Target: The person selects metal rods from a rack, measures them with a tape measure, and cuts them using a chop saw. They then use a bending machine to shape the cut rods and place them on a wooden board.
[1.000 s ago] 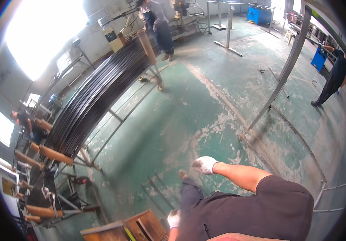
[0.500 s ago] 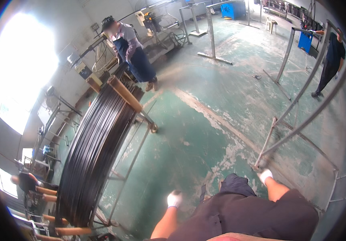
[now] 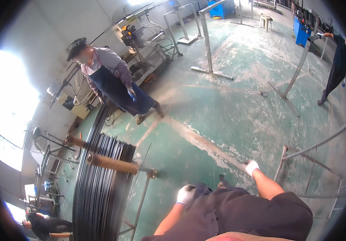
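My left hand, in a white glove with darker fingertips, is in front of my body beside my dark clothing. Its fingers are curled in, and I see nothing in them. Held out farther to the right, my right hand wears the same kind of glove. Its fingers are curled too, with no object showing. Both hands are in the air above the green floor. Left of them, long thin black strips hang in a dense bundle on a metal rack, between brown roller-like arms.
A co-worker in a navy apron stands at the bundle's far end. Another person grips a metal frame at right; a third is at lower left. Steel stands, a stool and curved metal tubing are around.
The view has moved forward and turned; the rack and the aproned co-worker look nearer. My left hand has risen toward my body. The metal frame at right has shifted relative to me.
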`<move>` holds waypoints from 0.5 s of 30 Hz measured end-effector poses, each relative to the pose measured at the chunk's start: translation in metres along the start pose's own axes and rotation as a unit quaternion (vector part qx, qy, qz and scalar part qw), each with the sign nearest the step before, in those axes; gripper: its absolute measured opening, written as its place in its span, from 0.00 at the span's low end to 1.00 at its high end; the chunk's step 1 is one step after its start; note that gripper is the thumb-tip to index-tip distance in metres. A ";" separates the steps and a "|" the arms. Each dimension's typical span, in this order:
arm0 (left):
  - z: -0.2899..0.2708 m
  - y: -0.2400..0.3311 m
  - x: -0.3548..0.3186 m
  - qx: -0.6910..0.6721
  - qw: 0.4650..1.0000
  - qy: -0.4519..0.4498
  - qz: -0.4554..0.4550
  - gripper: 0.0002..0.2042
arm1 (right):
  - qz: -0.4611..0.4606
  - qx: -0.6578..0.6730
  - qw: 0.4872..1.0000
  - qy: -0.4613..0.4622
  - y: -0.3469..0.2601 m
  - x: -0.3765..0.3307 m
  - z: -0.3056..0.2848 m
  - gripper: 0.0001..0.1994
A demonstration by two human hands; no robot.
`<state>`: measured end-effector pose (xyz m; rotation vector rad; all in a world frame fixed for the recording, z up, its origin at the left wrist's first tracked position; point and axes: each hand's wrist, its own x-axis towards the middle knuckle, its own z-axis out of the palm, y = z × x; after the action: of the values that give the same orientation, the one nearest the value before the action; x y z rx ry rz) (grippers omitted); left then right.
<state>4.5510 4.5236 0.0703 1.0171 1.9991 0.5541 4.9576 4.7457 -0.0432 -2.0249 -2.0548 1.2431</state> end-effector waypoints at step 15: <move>-0.225 0.270 0.549 0.103 0.969 -0.034 0.223 0.15 | 0.000 0.056 0.995 0.085 -0.322 0.366 -0.163 0.20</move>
<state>4.2995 5.1228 0.1283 1.6118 1.7957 0.5432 4.7079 5.1850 0.0489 -2.0049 -1.8675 1.1144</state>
